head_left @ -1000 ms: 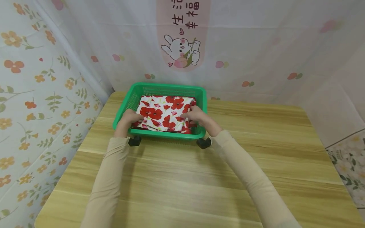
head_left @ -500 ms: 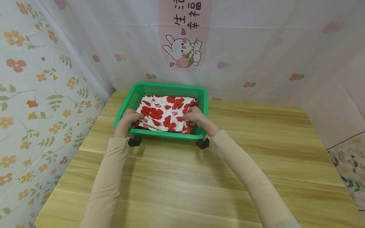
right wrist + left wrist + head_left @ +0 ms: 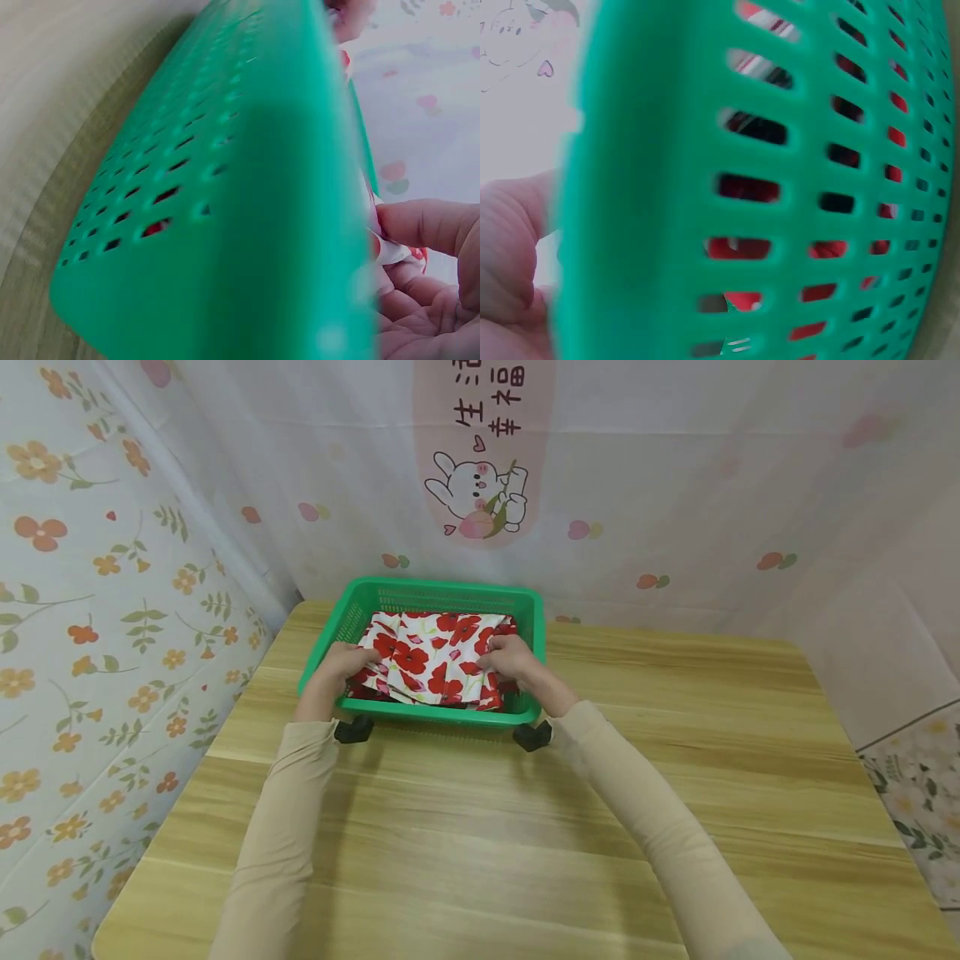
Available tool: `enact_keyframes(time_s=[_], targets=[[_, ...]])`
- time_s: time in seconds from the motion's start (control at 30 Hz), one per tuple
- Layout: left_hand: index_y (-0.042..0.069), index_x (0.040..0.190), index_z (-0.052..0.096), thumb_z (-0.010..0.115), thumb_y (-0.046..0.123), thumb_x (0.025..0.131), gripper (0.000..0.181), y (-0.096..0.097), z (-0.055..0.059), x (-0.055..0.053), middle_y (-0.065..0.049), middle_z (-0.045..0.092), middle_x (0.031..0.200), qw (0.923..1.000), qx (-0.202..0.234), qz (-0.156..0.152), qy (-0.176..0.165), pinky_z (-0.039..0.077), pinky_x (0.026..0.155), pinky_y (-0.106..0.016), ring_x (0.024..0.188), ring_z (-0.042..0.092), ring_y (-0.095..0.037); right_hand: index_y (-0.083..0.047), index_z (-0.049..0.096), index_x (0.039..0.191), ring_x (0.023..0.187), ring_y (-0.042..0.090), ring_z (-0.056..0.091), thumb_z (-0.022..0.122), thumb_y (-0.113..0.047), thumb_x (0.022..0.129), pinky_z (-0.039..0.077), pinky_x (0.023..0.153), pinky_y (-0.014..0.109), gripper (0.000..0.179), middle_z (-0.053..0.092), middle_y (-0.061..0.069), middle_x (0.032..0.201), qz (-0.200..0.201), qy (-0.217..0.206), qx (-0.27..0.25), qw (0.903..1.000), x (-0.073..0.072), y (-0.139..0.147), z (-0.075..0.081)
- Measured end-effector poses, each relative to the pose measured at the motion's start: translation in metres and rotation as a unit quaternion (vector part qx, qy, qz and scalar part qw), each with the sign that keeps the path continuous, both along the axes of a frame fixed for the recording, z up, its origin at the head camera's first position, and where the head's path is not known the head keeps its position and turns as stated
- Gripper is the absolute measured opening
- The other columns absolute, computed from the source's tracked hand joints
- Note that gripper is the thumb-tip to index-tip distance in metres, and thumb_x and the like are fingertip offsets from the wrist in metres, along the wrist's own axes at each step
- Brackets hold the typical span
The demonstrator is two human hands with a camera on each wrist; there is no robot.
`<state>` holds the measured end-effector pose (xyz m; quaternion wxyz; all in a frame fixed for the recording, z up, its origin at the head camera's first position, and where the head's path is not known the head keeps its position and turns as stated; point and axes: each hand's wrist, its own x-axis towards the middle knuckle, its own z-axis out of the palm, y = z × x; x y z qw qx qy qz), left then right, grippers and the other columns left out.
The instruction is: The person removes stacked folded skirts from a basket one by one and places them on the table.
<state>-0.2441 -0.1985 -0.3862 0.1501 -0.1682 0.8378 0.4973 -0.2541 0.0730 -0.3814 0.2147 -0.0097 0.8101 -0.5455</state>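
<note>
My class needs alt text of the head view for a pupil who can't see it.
A person's left hand and right hand grip opposite ends of a white cloth with red flowers inside a green basket. The basket stands on a wood-grained table before a curtain.

A pale curtain (image 3: pixel 675 485) printed with a rabbit (image 3: pixel 471 485) hangs behind the wood-grained worktop (image 3: pixel 480 843). Orange-flowered drapery (image 3: pixel 97 627) hangs along its left.
</note>
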Motion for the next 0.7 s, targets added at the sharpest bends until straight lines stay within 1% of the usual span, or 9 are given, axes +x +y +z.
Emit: enact_keyframes(time_s=[0.07, 0.13, 0.23, 0.27, 0.37, 0.47, 0.53, 0.63, 0.7], targets=[[0.001, 0.090, 0.053, 0.055, 0.022, 0.089, 0.021, 0.001, 0.003, 0.000, -0.007, 0.047, 0.096, 1.0000, 0.006, 0.001, 0.005, 0.042, 0.080, -0.034, 0.083, 0.045, -0.018, -0.007, 0.035, 0.071, 0.047, 0.012, 0.035, 0.059, -0.004, 0.088, 0.031, 0.049, 0.026, 0.030, 0.048, 0.003, 0.067, 0.004, 0.008, -0.008, 0.9999, 0.000, 0.001, 0.003], [0.002, 0.095, 0.055, 0.054, 0.023, 0.089, 0.023, 0.002, 0.006, 0.000, -0.006, 0.048, 0.094, 1.0000, 0.008, 0.001, 0.005, 0.043, 0.081, -0.035, 0.079, 0.047, -0.016, -0.007, 0.036, 0.071, 0.046, 0.014, 0.030, 0.059, -0.003, 0.088, 0.027, 0.047, 0.027, 0.029, 0.047, 0.003, 0.064, 0.007, 0.016, -0.015, 0.9997, 0.000, 0.003, 0.005], [-0.001, 0.107, 0.055, 0.054, 0.026, 0.089, 0.033, 0.003, 0.011, 0.001, -0.008, 0.049, 0.101, 1.0000, 0.008, -0.003, -0.002, 0.044, 0.086, -0.037, 0.078, 0.049, -0.015, -0.007, 0.039, 0.072, 0.049, 0.016, 0.033, 0.058, -0.002, 0.087, 0.029, 0.048, 0.028, 0.025, 0.047, 0.003, 0.068, 0.009, 0.021, -0.020, 0.9995, 0.000, 0.005, 0.009], [-0.002, 0.110, 0.054, 0.054, 0.026, 0.089, 0.035, 0.004, 0.012, 0.001, -0.008, 0.049, 0.103, 1.0000, 0.008, -0.005, -0.003, 0.044, 0.087, -0.038, 0.078, 0.049, -0.014, -0.007, 0.041, 0.073, 0.049, 0.016, 0.035, 0.058, -0.003, 0.087, 0.032, 0.048, 0.028, 0.023, 0.049, 0.004, 0.070, 0.010, 0.023, -0.020, 0.9995, 0.000, 0.006, 0.010], [-0.004, 0.112, 0.054, 0.054, 0.026, 0.088, 0.038, 0.006, 0.015, 0.002, -0.009, 0.049, 0.104, 1.0000, 0.007, -0.006, -0.003, 0.045, 0.087, -0.038, 0.075, 0.049, -0.013, -0.007, 0.045, 0.077, 0.050, 0.015, 0.040, 0.058, -0.003, 0.087, 0.038, 0.050, 0.029, 0.017, 0.052, 0.005, 0.078, 0.007, 0.021, -0.026, 0.9994, -0.001, 0.008, 0.011], [-0.005, 0.114, 0.053, 0.054, 0.026, 0.088, 0.040, 0.007, 0.018, 0.003, -0.008, 0.051, 0.099, 0.9999, 0.011, -0.003, 0.000, 0.046, 0.085, -0.036, 0.069, 0.051, -0.010, -0.007, 0.048, 0.079, 0.053, 0.014, 0.043, 0.059, -0.003, 0.087, 0.041, 0.054, 0.030, 0.014, 0.054, 0.004, 0.082, -0.002, 0.019, -0.035, 0.9992, -0.002, 0.011, 0.013], [-0.006, 0.118, 0.052, 0.054, 0.027, 0.088, 0.044, 0.007, 0.020, 0.004, -0.007, 0.053, 0.095, 0.9998, 0.019, -0.002, 0.000, 0.047, 0.086, -0.037, 0.067, 0.053, -0.009, -0.007, 0.048, 0.078, 0.056, 0.014, 0.043, 0.060, -0.002, 0.086, 0.040, 0.055, 0.029, 0.015, 0.054, 0.004, 0.083, -0.009, 0.021, -0.044, 0.9988, -0.002, 0.013, 0.014], [-0.006, 0.122, 0.049, 0.053, 0.027, 0.089, 0.047, 0.009, 0.023, 0.006, -0.006, 0.055, 0.089, 0.9991, 0.043, -0.001, -0.003, 0.048, 0.088, -0.042, 0.064, 0.056, -0.009, -0.008, 0.048, 0.077, 0.061, 0.014, 0.048, 0.060, -0.003, 0.086, 0.041, 0.055, 0.026, 0.016, 0.055, 0.003, 0.084, -0.014, 0.026, -0.052, 0.9982, -0.002, 0.018, 0.017], [-0.005, 0.121, 0.049, 0.053, 0.027, 0.089, 0.045, 0.010, 0.026, 0.007, -0.003, 0.057, 0.083, 0.9981, 0.062, -0.006, 0.003, 0.050, 0.084, -0.039, 0.063, 0.058, -0.009, -0.008, 0.049, 0.077, 0.063, 0.014, 0.049, 0.061, -0.004, 0.086, 0.041, 0.056, 0.024, 0.015, 0.055, 0.003, 0.087, -0.018, 0.030, -0.053, 0.9980, -0.002, 0.022, 0.018]])
